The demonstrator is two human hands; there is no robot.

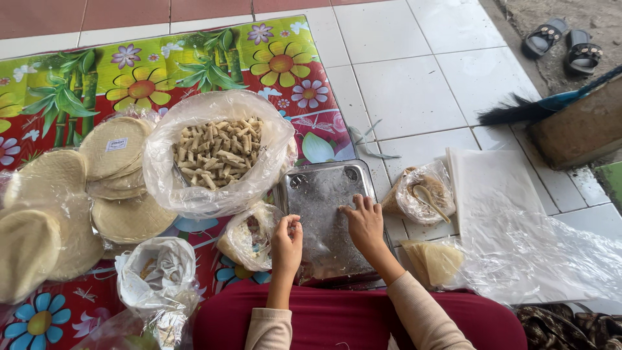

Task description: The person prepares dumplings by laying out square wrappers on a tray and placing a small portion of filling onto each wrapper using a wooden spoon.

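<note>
A metal tray [324, 188] lies on the floor in front of me, its surface bare and wet-looking. My right hand [365, 223] rests on the tray with fingers pressed down near its middle. My left hand [287, 245] hovers over the tray's left edge, fingers pinched together; whether something small is between them I cannot tell. A small plastic bag [249, 236] with pale filling sits just left of that hand. Behind the tray stands a large clear bag of short rolled sticks [217, 152].
Stacks of round thin wrappers [120, 152] in plastic lie on the flowered mat [194, 58] at left. A bag with a spoon [424, 191] and clear plastic sheets [512, 214] lie right. A white crumpled bag [159, 269], broom [518, 110] and sandals [564, 42] are around.
</note>
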